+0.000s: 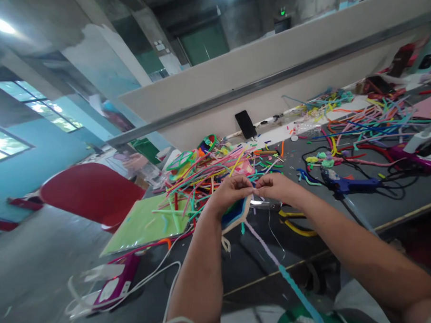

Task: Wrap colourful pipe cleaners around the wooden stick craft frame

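Observation:
My left hand (234, 191) and my right hand (272, 186) meet fingertip to fingertip above the dark table. Both are closed in a pinch at the top of a craft piece, on something too small to make out. The piece has a cream edge (249, 208) and a blue inside (235, 213), and hangs below my left hand. A lilac fuzzy strip (258, 238) runs from its lower corner and continues as a turquoise strip (299, 291) toward my lap. Cream loops (226, 244) stick out underneath.
Colourful fuzzy stems (205, 174) lie heaped behind my hands. Right of them are a blue glue gun (355, 185) with cables, and yellow-handled scissors (298, 224). A black phone (246, 124) leans on the partition. A green sheet (143, 224) and purple box (115, 285) lie left.

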Tool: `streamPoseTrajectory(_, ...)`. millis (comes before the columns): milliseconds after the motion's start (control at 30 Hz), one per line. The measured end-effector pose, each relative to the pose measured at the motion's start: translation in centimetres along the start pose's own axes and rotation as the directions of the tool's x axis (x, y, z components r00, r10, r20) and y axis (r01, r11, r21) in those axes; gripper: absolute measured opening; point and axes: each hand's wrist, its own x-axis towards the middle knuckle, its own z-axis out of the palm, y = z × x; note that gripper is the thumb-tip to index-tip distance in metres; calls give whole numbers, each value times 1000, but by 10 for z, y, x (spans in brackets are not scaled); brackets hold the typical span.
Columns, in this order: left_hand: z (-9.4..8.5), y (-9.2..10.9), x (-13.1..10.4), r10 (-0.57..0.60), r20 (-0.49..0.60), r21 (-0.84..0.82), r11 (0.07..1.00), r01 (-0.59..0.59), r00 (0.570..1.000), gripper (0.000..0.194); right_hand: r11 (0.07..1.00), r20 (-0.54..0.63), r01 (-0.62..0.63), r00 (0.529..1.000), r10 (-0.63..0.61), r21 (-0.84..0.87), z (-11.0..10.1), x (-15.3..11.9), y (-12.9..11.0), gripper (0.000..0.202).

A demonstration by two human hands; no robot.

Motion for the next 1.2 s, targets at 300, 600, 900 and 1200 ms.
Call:
streamPoseTrajectory(300, -29, -11, 5, 24, -345, 18, 1000, -19, 938, 37, 990, -170, -94, 979, 111, 103, -12, 13, 30, 25)
streamPoseTrajectory(600, -41, -32, 8, -338, -252, -270, 925, 269, 907, 43, 951, -470, 39, 875, 116, 307, -30, 16, 43, 24)
streamPoseTrajectory(900, -37, -14, -5, -280, -58, -185, 946, 265, 958, 39, 912, -555, 52, 807, 201, 406, -43, 13, 41, 27)
streamPoseTrajectory(1200, -35, -9, -6, -146, -42, 1, 989, 146, 988, 31, 889, -557, 66, 800, 225, 453, -44, 14, 43, 29)
